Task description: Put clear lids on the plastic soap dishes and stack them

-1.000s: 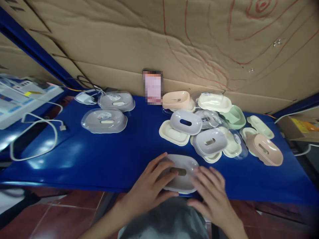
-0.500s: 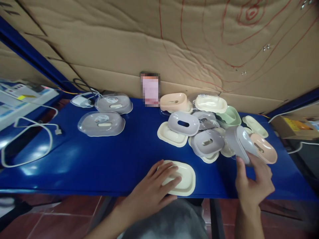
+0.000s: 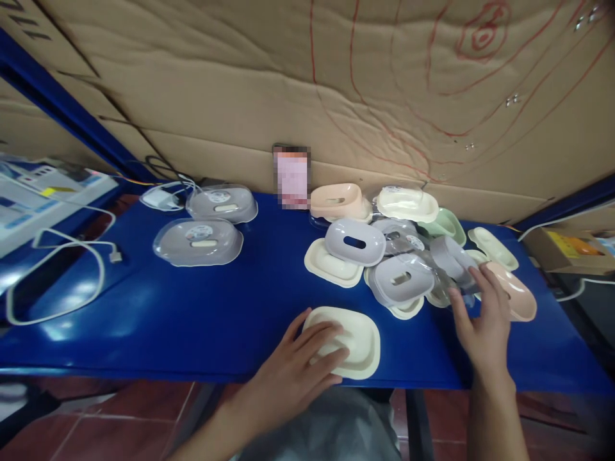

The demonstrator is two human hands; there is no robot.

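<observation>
The left hand (image 3: 300,365) lies flat, fingers spread, steadying the cream tray (image 3: 353,339) at the blue surface's (image 3: 192,307) near edge; right of that tray, the right hand (image 3: 483,317) pinches the grey lid (image 3: 451,259) against the pile.

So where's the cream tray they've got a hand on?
The cream tray lies at the near edge of the blue table, about the middle, under the left hand, just in front of the heap of soap dishes.
</observation>
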